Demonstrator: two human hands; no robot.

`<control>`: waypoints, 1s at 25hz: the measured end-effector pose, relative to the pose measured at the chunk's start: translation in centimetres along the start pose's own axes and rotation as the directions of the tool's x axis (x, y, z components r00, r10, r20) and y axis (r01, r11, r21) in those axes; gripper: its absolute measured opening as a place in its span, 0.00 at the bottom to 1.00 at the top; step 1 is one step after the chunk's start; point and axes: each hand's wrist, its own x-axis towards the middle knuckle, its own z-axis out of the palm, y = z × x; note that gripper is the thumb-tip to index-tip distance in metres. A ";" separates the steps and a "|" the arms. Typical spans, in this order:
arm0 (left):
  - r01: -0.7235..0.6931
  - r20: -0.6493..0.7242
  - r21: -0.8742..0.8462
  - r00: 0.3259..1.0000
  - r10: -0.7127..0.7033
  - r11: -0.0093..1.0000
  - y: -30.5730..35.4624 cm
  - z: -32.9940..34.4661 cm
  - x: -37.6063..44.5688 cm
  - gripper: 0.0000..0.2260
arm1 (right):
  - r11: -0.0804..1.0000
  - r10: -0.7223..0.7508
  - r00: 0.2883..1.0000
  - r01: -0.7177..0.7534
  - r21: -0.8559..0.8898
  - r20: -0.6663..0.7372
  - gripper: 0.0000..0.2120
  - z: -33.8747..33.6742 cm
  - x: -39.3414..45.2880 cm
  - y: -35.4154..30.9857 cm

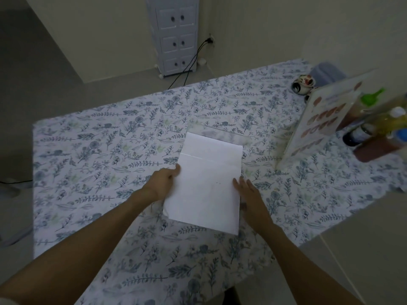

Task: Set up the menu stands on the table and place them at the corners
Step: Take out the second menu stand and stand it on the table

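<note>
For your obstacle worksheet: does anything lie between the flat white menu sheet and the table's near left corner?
Nothing visible does. The menu sheet lies mid-table, left hand on its edge; the floral tablecloth toward that corner is bare. The bottles stand on the right side.

Bottles (378,128) blurred, cut by right edge, left hand (164,180) fingertips under paper (207,181)

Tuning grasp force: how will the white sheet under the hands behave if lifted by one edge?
The white sheet looks thin, so it is probably light and would likely sag from one edge. A crease across its upper part suggests it may bend there first. It lies flat on the patterned tablecloth, so it may slide when pushed; the left hand and right hand flank it.
</note>
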 end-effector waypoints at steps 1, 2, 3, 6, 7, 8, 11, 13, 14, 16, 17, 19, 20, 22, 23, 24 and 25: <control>-0.009 0.043 -0.059 0.999 0.012 0.998 0.2 -0.5 -0.4 0.19 | 0.998 0.022 1.000 -0.021 0.057 -0.006 0.28 -0.9 -0.2 -0.3; -0.001 0.105 -0.155 0.994 0.018 0.988 0.4 -1.2 -0.8 0.20 | 0.991 0.045 0.999 -0.043 0.127 -0.009 0.25 -2.0 -0.2 -0.7; 0.008 0.159 -0.255 0.987 0.033 0.967 0.5 -1.8 -1.2 0.20 | 0.989 0.046 0.999 -0.042 0.140 -0.026 0.22 -2.8 -0.1 -0.9; -0.029 0.221 -0.363 0.968 0.117 0.932 0.4 -3.2 -2.3 0.12 | 0.970 0.067 0.989 -0.033 0.242 -0.134 0.27 -4.4 0.3 -0.7; -0.084 0.197 -0.336 0.968 0.157 0.938 0.4 -3.4 -2.6 0.07 | 0.976 0.053 0.977 -0.007 0.217 -0.207 0.30 -4.8 0.6 -0.9; -0.149 0.115 -0.268 0.976 0.185 0.952 0.3 -3.4 -2.6 0.06 | 0.970 0.109 0.960 -0.046 0.237 -0.257 0.29 -5.2 0.7 -1.4; -0.288 -0.253 -0.137 0.935 0.248 0.948 1.1 -3.1 -2.5 0.12 | 0.969 -0.011 0.866 0.132 0.207 -0.501 0.16 -5.9 1.7 -2.2; -0.351 -0.414 -0.106 0.866 0.279 0.930 2.1 -3.1 -2.5 0.11 | 0.934 0.002 0.848 0.187 0.303 -0.531 0.10 -6.9 2.7 -3.5; -0.375 -0.455 -0.104 0.842 0.291 0.921 2.5 -3.1 -2.5 0.10 | 0.924 0.033 0.842 0.180 0.338 -0.538 0.09 -7.6 3.1 -4.5; -0.407 -0.498 -0.202 0.826 0.264 0.891 3.5 -3.2 -3.1 0.06 | 0.890 0.102 0.868 0.139 0.434 -0.487 0.08 -8.9 4.1 -5.9; -0.410 -0.509 -0.267 0.828 0.234 0.872 4.1 -3.2 -3.5 0.05 | 0.883 0.099 0.886 0.131 0.450 -0.454 0.08 -9.4 4.7 -6.3; -0.409 -0.538 -0.378 0.827 0.163 0.831 4.5 -2.7 -4.1 0.09 | 0.880 0.062 0.921 0.132 0.457 -0.384 0.11 -10.3 5.7 -6.8; -0.410 -0.554 -0.422 0.823 0.128 0.808 4.6 -2.4 -4.4 0.10 | 0.873 0.047 0.936 0.131 0.470 -0.348 0.12 -10.5 6.3 -6.8; -0.429 -0.571 -0.505 0.817 0.083 0.749 4.7 -1.7 -5.2 0.11 | 0.851 0.009 0.966 0.128 0.509 -0.258 0.13 -11.0 6.9 -6.9; -0.429 -0.580 -0.533 0.813 0.054 0.729 4.5 -1.2 -5.6 0.12 | 0.844 -0.018 0.975 0.134 0.520 -0.222 0.14 -11.1 7.0 -6.7; -0.423 -0.587 -0.553 0.809 0.024 0.718 4.4 -0.7 -6.0 0.12 | 0.833 -0.042 0.981 0.138 0.535 -0.188 0.14 -11.1 7.1 -6.7; -0.416 -0.596 -0.566 0.803 -0.005 0.712 4.3 -0.1 -6.6 0.12 | 0.824 -0.059 0.986 0.136 0.550 -0.156 0.14 -11.2 7.2 -6.5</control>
